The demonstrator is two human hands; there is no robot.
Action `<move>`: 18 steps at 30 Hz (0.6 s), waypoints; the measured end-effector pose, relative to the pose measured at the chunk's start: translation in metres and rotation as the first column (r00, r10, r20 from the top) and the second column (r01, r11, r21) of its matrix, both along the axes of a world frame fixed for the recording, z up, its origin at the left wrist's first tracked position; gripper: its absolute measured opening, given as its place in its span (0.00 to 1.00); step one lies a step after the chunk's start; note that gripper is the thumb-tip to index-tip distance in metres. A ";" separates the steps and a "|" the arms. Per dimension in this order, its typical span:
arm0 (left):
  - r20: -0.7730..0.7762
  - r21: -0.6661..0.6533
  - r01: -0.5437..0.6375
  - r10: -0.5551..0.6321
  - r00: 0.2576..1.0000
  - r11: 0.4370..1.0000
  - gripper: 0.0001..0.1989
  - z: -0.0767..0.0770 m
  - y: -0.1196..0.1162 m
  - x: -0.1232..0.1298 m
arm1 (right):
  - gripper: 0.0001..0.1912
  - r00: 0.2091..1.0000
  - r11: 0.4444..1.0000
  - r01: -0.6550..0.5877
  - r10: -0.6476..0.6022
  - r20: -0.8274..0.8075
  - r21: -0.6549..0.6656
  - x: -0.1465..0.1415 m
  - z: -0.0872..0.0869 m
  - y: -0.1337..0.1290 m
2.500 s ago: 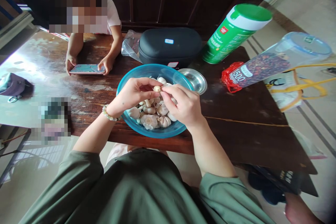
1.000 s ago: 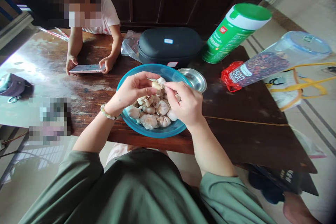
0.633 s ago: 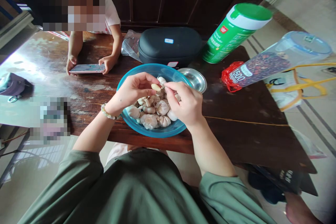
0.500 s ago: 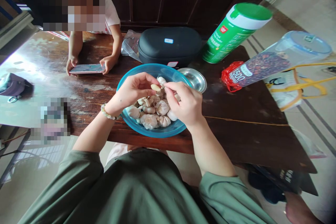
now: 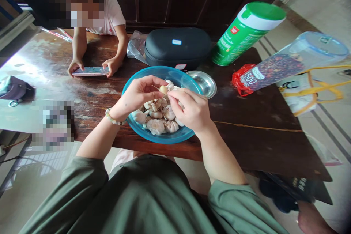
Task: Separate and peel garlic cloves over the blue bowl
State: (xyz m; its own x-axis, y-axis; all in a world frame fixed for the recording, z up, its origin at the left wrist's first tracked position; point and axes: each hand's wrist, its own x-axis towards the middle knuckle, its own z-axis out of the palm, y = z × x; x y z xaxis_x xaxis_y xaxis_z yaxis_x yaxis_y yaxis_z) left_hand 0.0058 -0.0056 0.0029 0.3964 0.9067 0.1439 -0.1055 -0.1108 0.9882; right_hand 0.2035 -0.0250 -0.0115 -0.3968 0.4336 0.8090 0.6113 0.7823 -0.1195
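A pale garlic clove [image 5: 163, 90] is pinched between the thumb and fingers of my left hand [image 5: 141, 93], over a blue plastic basin [image 5: 161, 139]. My right hand [image 5: 190, 108] is closed in a pinch, its thumb and forefinger at the clove's right end; the fingertips partly cover that end. Under both hands, several whole garlic bulbs [image 5: 156, 126] and some dry skins fill the basin. My right hand hides part of the basin's right side. A shiny metal bowl [image 5: 205, 82] stands behind the basin's right rim.
Behind the basin are a black case [image 5: 177, 47] and a clear plastic bag [image 5: 137, 45]. A green canister [image 5: 246, 33] and a tall clear container [image 5: 285, 65] stand at the right. Across the table, another person's hands [image 5: 112, 66] hold a phone [image 5: 90, 71].
My right fingertips have moved slightly left and down, onto the clove's end. The clove has turned, so its end shows rounder. My left hand has barely moved.
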 end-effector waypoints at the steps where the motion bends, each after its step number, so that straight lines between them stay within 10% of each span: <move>1: 0.000 -0.006 -0.008 0.008 1.000 1.000 0.20 0.000 0.000 0.000 | 0.09 1.000 1.000 0.004 -0.004 0.013 0.003 0.000 0.000 0.000; 18: 0.016 -0.007 0.013 -0.013 1.000 1.000 0.16 0.002 -0.001 0.001 | 0.08 0.998 0.998 0.060 -0.059 -0.037 0.027 0.000 -0.001 0.000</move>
